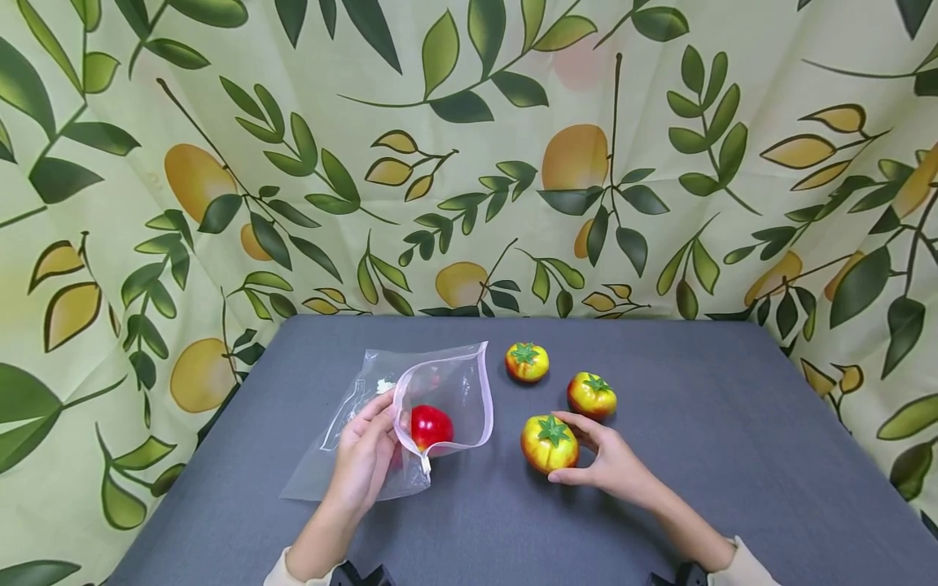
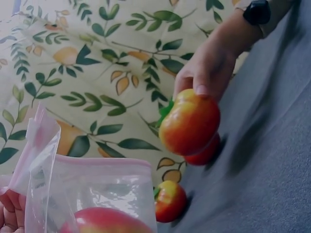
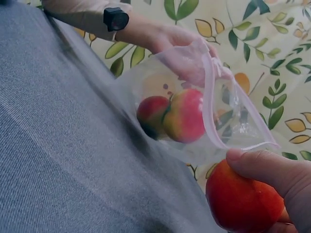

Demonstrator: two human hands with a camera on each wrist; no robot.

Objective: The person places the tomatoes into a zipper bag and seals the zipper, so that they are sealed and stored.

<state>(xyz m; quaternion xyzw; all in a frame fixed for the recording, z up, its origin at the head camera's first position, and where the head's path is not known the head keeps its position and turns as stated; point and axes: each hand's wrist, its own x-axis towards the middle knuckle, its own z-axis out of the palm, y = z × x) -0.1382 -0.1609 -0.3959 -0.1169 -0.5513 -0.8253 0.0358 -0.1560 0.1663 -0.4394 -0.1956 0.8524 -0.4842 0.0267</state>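
The whole background is filled by a patterned cloth [image 1: 469,236], printed with green leaves and orange fruit. Below it, the work is carried by a dark grey table [image 1: 703,382]. And on the table's left half, a clear zip bag [image 1: 315,472] is seen, its pink-edged mouth spread wide and turned toward the right. The rim of that mouth is pinched by the left hand [image 1: 366,448] on its left side.

Across the gap, a green-topped yellow-and-red fruit [image 1: 545,452] is gripped by the right hand [image 1: 611,464], clasped between thumb and fingers, outside the bag and to its right; whether it is lifted off the table cannot be told. Just behind, a second fruit [image 1: 592,396] is left ungripped near the fingers, and farther back a third fruit [image 1: 527,362] is set. Inside the bag, two bagged fruits [image 3: 187,115] are shown side by side by the right wrist view. A black device [image 3: 116,19] is worn on the left wrist.
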